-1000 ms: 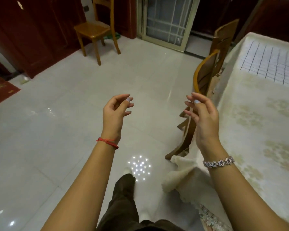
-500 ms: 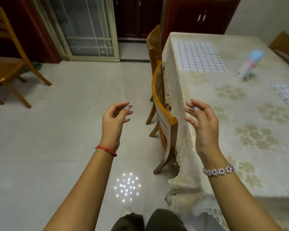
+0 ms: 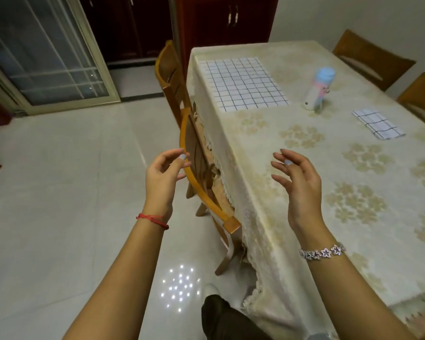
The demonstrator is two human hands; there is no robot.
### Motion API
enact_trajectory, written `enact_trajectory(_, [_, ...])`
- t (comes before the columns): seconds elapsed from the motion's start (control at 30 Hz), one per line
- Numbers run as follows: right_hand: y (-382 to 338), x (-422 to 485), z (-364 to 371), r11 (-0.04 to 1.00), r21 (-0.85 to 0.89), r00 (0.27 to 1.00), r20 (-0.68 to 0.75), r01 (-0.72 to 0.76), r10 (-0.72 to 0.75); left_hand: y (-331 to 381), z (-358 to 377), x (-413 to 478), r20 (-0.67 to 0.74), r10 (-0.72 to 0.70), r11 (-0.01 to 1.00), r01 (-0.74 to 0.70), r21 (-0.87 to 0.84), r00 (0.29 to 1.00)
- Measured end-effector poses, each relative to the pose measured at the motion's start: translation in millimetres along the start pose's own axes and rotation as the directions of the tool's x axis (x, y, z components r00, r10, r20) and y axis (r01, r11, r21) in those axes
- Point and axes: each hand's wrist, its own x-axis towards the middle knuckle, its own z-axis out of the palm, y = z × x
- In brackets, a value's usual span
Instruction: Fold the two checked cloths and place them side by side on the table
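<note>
Nearest me, my left hand (image 3: 162, 177) and right hand (image 3: 299, 187) are both raised and empty, fingers loosely curled and apart, gripping nothing. The left hangs in front of the curved back of a wooden chair (image 3: 203, 192). The right hovers over the near edge of the table (image 3: 353, 278), which is covered by a lacy tablecloth (image 3: 260, 229).

Further in, towards the right side, 1 checked cloth already lies as a small folded checked cloth (image 3: 378, 123). Beyond it stands a pale bottle (image 3: 318, 90) with a blue cap.

At the far left corner lies the spread checked cloth (image 3: 242, 84), opened flat with 1 edge along the table's left side. Neither hand is near it.

I judge this cloth to be thin, light and limp. It will sag and crease rather than hold a line, so I would pinch its 2 nearest corners, 1 per hand, and lift them together. The tablecloth underneath looks loose, so dragging could bunch it, and the bottle stands just beside the cloth's right edge.
</note>
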Motion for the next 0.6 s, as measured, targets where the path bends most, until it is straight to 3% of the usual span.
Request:
enact_trajectory(0.27, [7.5, 71.7, 47.6, 1.0, -0.019, 0.999, 0.049, 0.013, -0.012, 3.0, 11.0, 82.6, -0.038, 0.049, 0.998, -0.047, 0.037, 0.998])
enact_trajectory(0.6, [28.1, 131.1, 138.8, 0.999, -0.047, 0.993, 0.122, 0.002, 0.003, -0.4, -28.5, 176.2, -0.104, 0.03, 0.998, -0.025, 0.049, 0.994])
